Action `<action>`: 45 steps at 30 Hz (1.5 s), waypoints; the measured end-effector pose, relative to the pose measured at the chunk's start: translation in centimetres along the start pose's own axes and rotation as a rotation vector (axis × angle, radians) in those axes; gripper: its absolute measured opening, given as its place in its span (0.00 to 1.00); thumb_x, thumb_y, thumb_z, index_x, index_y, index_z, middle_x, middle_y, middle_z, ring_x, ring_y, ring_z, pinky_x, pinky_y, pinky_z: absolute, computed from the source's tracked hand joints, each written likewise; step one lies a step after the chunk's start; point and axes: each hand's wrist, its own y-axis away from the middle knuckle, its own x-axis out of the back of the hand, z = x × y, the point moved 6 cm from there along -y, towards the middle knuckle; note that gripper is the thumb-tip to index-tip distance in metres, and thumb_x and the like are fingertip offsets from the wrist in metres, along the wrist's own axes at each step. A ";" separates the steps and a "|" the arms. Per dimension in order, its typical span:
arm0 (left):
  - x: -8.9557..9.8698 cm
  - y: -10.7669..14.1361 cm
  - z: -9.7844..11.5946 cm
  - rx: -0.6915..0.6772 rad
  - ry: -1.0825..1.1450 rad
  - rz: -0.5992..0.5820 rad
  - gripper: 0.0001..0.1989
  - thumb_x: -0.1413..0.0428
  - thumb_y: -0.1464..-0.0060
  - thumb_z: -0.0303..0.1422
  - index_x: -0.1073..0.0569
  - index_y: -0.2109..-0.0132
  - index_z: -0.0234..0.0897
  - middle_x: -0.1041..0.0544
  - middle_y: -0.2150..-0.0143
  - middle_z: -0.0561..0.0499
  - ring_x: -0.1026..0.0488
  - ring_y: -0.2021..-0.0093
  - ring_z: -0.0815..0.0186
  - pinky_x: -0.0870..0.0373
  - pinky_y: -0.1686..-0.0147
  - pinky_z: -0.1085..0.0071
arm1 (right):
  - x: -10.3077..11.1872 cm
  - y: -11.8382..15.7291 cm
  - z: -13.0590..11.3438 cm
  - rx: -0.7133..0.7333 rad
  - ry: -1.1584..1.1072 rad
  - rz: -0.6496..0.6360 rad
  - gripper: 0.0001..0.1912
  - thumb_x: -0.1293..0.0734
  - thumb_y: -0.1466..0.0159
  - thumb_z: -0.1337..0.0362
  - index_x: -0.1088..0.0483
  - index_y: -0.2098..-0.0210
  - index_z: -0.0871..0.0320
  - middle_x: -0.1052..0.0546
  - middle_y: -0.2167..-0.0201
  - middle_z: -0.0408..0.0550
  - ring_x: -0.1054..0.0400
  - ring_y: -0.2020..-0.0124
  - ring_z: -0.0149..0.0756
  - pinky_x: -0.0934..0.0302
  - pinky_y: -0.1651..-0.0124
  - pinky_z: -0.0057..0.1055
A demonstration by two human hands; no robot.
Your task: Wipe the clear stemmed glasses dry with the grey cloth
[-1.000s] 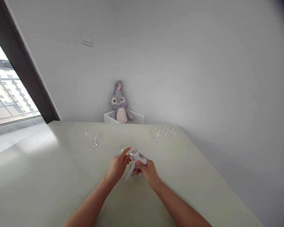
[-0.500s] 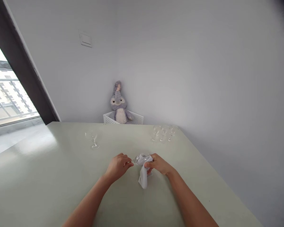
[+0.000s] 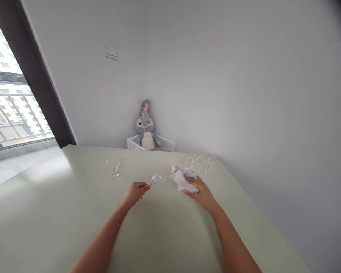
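My left hand (image 3: 136,192) is closed in a pinch on the stem of a clear stemmed glass (image 3: 157,179), which is tilted on its side with its bowl pointing right. My right hand (image 3: 200,192) is closed on a crumpled white cloth (image 3: 183,178), its thumb below and its fingers over the top. The cloth is apart from the glass and slightly smeared by motion. Beyond the cloth, several clear stemmed glasses (image 3: 200,160) stand in a cluster, their lower parts partly hidden by it.
Another clear stemmed glass (image 3: 116,168) stands on the pale green table (image 3: 82,212), left of my hands. Behind the table's far edge, a grey plush toy (image 3: 146,131) sits in a white perforated basket (image 3: 167,145). A wall (image 3: 244,94) runs along the right side.
My right hand has moved the cloth off the glass, away to the right and toward the far glasses. My left hand has shifted slightly left with the glass, whose bowl is now uncovered.
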 end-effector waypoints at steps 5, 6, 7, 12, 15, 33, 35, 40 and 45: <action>-2.8 1.5 2.3 -0.233 -0.264 0.034 0.13 0.52 0.52 0.37 0.32 0.79 0.35 0.37 0.82 0.55 0.40 0.79 0.71 0.46 0.77 0.75 | -5.9 0.5 -5.0 0.288 0.390 -0.097 0.19 0.39 0.42 0.56 0.35 0.51 0.48 0.32 0.50 0.47 0.50 0.44 0.47 0.65 0.43 0.50; -3.5 2.1 3.2 -0.334 -0.329 0.043 0.13 0.51 0.51 0.35 0.32 0.79 0.35 0.35 0.80 0.54 0.38 0.77 0.70 0.45 0.75 0.74 | -6.5 0.5 -4.7 0.267 0.395 -0.072 0.17 0.40 0.40 0.58 0.34 0.52 0.50 0.29 0.54 0.48 0.48 0.46 0.46 0.63 0.44 0.49; -4.2 2.7 4.1 -0.438 -0.395 0.050 0.12 0.51 0.51 0.34 0.32 0.79 0.35 0.33 0.79 0.52 0.37 0.75 0.69 0.44 0.73 0.73 | -6.7 0.4 -4.0 0.215 0.369 -0.053 0.15 0.42 0.39 0.60 0.32 0.55 0.52 0.27 0.58 0.49 0.44 0.48 0.45 0.59 0.45 0.47; -5.8 4.4 5.9 -0.688 -0.511 0.057 0.13 0.53 0.47 0.36 0.29 0.74 0.37 0.31 0.77 0.50 0.36 0.72 0.66 0.43 0.69 0.70 | -5.5 0.0 3.6 -0.351 -0.268 0.007 0.19 0.41 0.43 0.51 0.29 0.76 0.60 0.27 0.78 0.45 0.35 0.74 0.35 0.44 0.67 0.32; -5.9 4.0 5.2 -0.566 -0.363 0.099 0.13 0.53 0.47 0.38 0.28 0.72 0.38 0.31 0.76 0.51 0.36 0.72 0.67 0.42 0.71 0.72 | -5.9 0.5 6.2 -0.632 -0.828 0.185 0.20 0.38 0.48 0.48 0.30 0.76 0.61 0.28 0.80 0.44 0.35 0.77 0.35 0.43 0.72 0.31; -7.8 2.5 2.0 -0.266 0.397 0.157 0.21 0.57 0.45 0.41 0.39 0.47 0.38 0.37 0.47 0.43 0.42 0.45 0.60 0.47 0.46 0.61 | -11.3 2.1 1.2 -0.448 -1.044 0.279 0.17 0.34 0.47 0.54 0.34 0.63 0.57 0.28 0.70 0.44 0.36 0.71 0.30 0.43 0.69 0.25; -7.0 2.4 2.5 -0.314 0.462 0.120 0.22 0.58 0.45 0.43 0.38 0.47 0.38 0.41 0.43 0.44 0.47 0.42 0.60 0.50 0.44 0.62 | -11.2 2.0 1.2 -0.474 -1.109 0.231 0.16 0.34 0.47 0.54 0.33 0.64 0.58 0.28 0.73 0.43 0.37 0.74 0.29 0.44 0.72 0.24; -6.2 2.6 3.4 -0.171 0.794 -0.164 0.31 0.47 0.52 0.44 0.45 0.44 0.37 0.35 0.46 0.39 0.35 0.50 0.57 0.36 0.55 0.63 | -12.6 2.1 0.3 -0.578 -1.241 -0.009 0.16 0.35 0.48 0.52 0.31 0.73 0.61 0.31 0.80 0.43 0.40 0.80 0.28 0.47 0.77 0.24; -5.4 2.4 3.3 -0.090 0.890 -0.103 0.27 0.39 0.62 0.39 0.37 0.54 0.35 0.32 0.49 0.38 0.30 0.56 0.58 0.33 0.60 0.66 | -12.5 2.0 0.4 -0.528 -0.961 -0.142 0.14 0.36 0.46 0.55 0.33 0.69 0.61 0.32 0.79 0.41 0.41 0.80 0.27 0.47 0.77 0.25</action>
